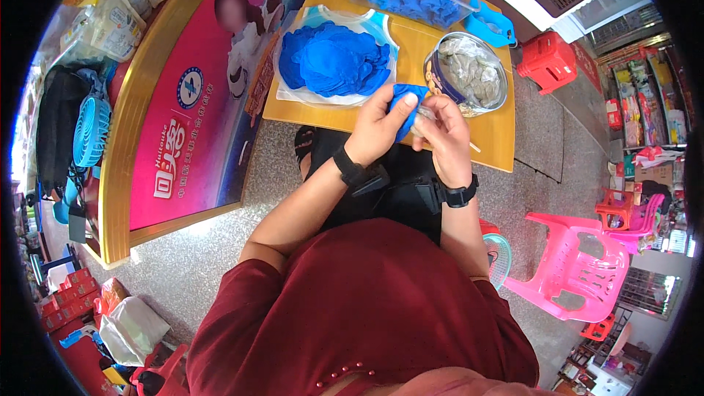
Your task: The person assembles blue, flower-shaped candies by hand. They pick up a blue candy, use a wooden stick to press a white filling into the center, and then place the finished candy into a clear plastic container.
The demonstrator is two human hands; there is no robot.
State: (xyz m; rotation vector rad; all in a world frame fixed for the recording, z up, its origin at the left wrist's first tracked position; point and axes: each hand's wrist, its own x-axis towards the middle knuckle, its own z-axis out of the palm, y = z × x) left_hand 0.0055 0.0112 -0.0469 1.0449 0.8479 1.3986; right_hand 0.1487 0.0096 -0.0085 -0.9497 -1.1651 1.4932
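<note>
Over the near edge of the wooden table, my two hands meet at a small piece of blue cloth [405, 126]. My left hand [368, 134] grips it between thumb and fingers. My right hand [449, 138] is pinched close against its right side; a small pale bit shows at those fingertips, too little to name. Just beyond lies a heap of flat blue cloth pieces [334, 60] on a white sheet with light blue edging [383, 23]. A round tin [431, 73] to the right holds greyish, crumpled wads [469, 66].
A clear plastic box [469, 1] of blue pieces stands at the table's far side, beside a small blue tray [506, 35]. Left rises a pink-fronted counter [183, 132]. A red stool [546, 62] and a pink chair [579, 268] stand on the right.
</note>
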